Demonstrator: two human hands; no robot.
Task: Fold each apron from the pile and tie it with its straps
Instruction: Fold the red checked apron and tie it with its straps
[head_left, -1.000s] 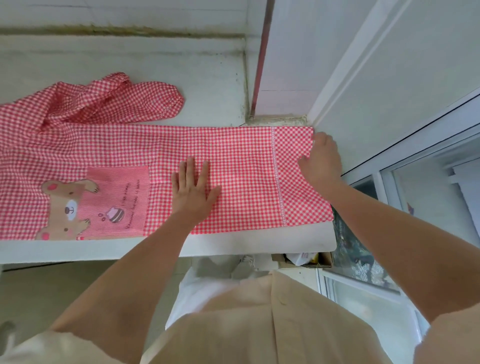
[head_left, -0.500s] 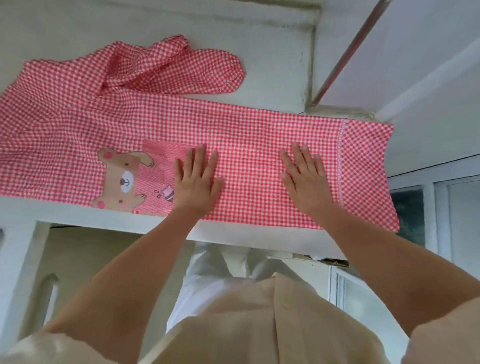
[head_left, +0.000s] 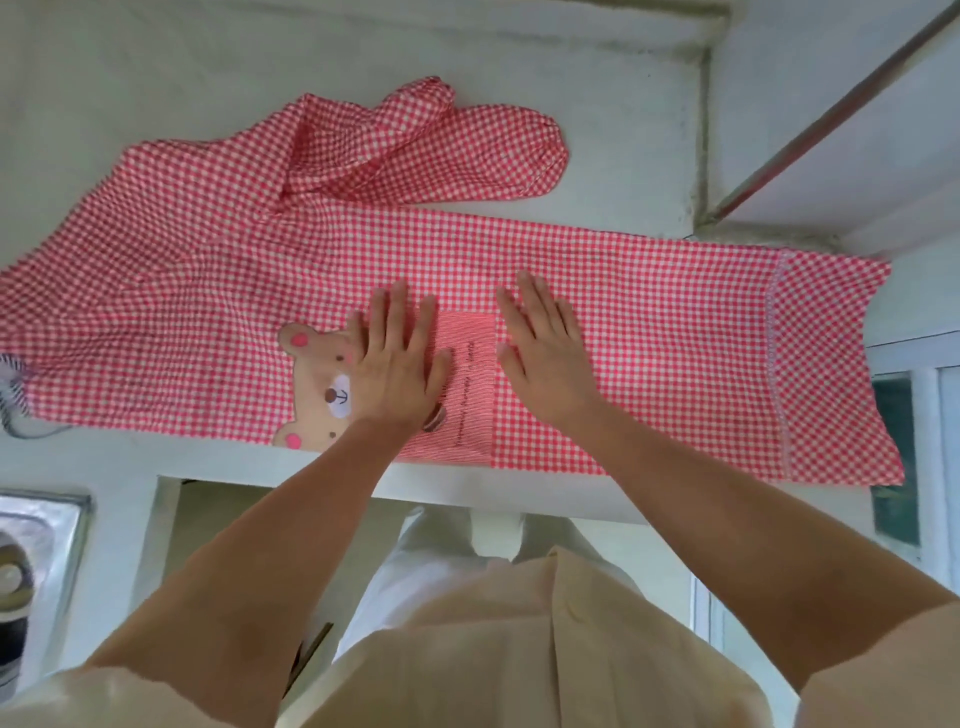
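Note:
A red-and-white checked apron (head_left: 649, 322) lies folded lengthwise into a long band across the white counter (head_left: 156, 93). Its pink pocket (head_left: 467, 384) carries a brown bear patch (head_left: 317, 384). My left hand (head_left: 395, 358) presses flat on the pocket, partly covering the bear. My right hand (head_left: 545, 348) lies flat just right of it, fingers straight, on the pocket's right edge. A bunched sleeve-like part of the apron (head_left: 441, 140) sits behind the band. The apron's right end (head_left: 831, 374) hangs past the counter's edge.
A metal sink (head_left: 31, 561) shows at the lower left, below the counter's front edge. A wall corner with a reddish pipe (head_left: 831, 109) rises at the upper right. A window frame (head_left: 914, 447) stands at the right. A striped cord end (head_left: 13, 384) lies at the far left.
My right hand left the apron's right end and slid left along the cloth to the pocket. My left hand also slid left onto the pocket and bear patch.

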